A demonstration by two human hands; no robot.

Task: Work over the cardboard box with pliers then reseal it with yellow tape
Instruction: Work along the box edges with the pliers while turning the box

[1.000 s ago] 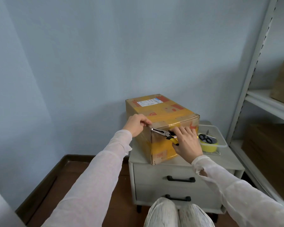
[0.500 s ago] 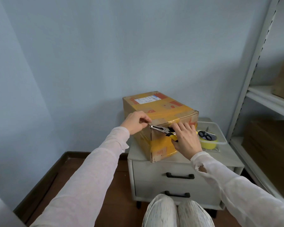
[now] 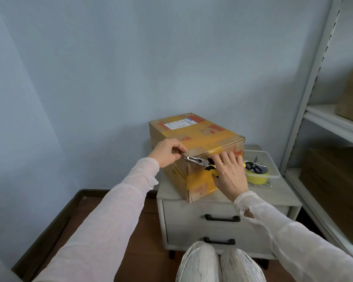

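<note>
- Along the right side of the room, a shelf rack point(image 3: 324, 119) holds more brown cartons, well apart from the work.
- Left of it, the pale two-drawer counter point(image 3: 273, 198) brings everything up to arm height for the seated person.
- The cardboard box point(image 3: 208, 137) sits on the left part of the counter. One corner is turned toward the person, so the near top corner is easy to reach.
- A clear tray point(image 3: 273, 165) just right of the box keeps the sealing things together and close by.
- The left hand point(image 3: 166, 152) has its fingers curled onto the box's near top corner, gripping it, probably to steady the box against the tool's pull.
- The right hand point(image 3: 229, 174) lies against the box's near face, fingers wrapped over the yellow handles.
- The yellow tape point(image 3: 257, 178) roll waits in the tray, so resealing has not begun.
- The pliers point(image 3: 198, 161) point left with the tip at the corner beside the left fingers. I can't tell what the tip bites.
- Black-handled scissors point(image 3: 254, 166) rest on the roll.
</note>
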